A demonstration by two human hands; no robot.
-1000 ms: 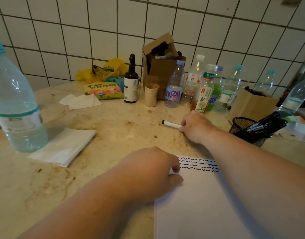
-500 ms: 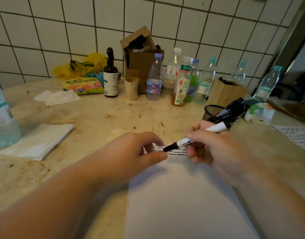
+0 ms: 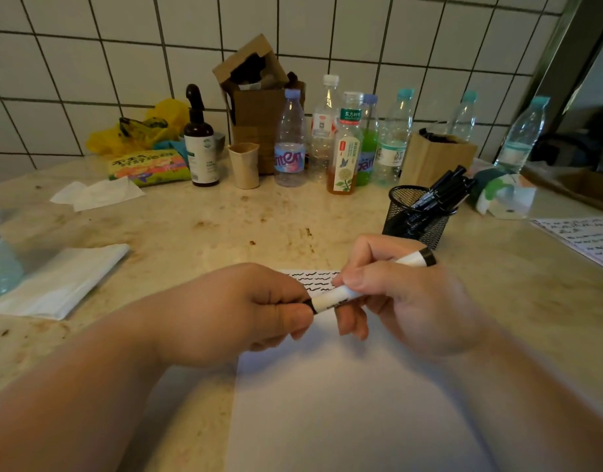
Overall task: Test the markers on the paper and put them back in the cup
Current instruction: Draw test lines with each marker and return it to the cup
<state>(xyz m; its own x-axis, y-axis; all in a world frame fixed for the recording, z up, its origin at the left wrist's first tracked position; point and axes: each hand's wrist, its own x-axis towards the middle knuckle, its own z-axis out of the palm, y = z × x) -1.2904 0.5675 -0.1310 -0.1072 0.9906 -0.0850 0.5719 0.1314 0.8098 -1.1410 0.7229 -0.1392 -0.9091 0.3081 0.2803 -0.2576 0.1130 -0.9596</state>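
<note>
Now both sets of fingers (image 3: 356, 279) hold the marker (image 3: 337, 296): the right hand (image 3: 400, 298) is wrapped around its white barrel, and the left hand (image 3: 239, 311), which half a second ago hovered just short of the black front end, has closed over that end and hides it. The marker stays lifted above the paper (image 3: 344, 403), its long axis slanting from lower left at the left hand up to the black band at its rear, upper right. Past that rear end stands the mesh cup (image 3: 414, 218) with other markers (image 3: 441, 190), on the tabletop (image 3: 198, 233).
</note>
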